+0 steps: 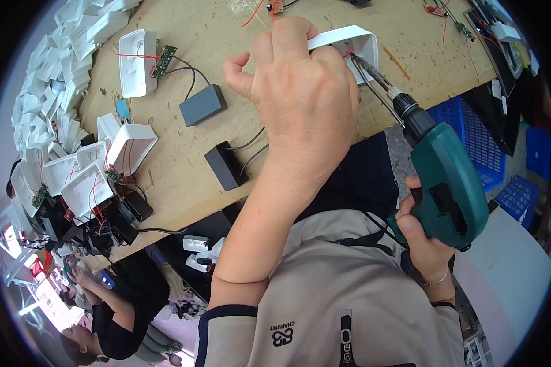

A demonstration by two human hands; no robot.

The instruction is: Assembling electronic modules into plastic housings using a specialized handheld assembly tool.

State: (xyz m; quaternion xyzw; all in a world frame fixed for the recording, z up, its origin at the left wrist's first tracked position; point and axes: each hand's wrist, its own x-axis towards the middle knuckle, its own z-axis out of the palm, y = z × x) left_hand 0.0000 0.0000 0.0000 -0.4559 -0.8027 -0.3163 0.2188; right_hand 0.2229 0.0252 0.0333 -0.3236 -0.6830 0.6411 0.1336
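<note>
My right hand [417, 235] is wrapped round the grip of a green soldering gun [450, 177], which points up and left. Its metal tip reaches into a white plastic housing [366, 46], close to a short red wire [348, 53] there. My left hand [303, 82] grips the near side of that housing at the table's edge; thumb and some fingertips are partly hidden. Left of this hand lie a dark grey box [203, 105] and a black box [225, 166], both with cables. A second white housing [137, 61] has a green circuit board [164, 61] beside it.
White housings [58, 79] are heaped at the far left of the wooden table [183, 153]. Nearer stand wired housings [89, 186] among black boxes. Blue crates [477, 140] are at the right. Another person [113, 312] sits at the lower left.
</note>
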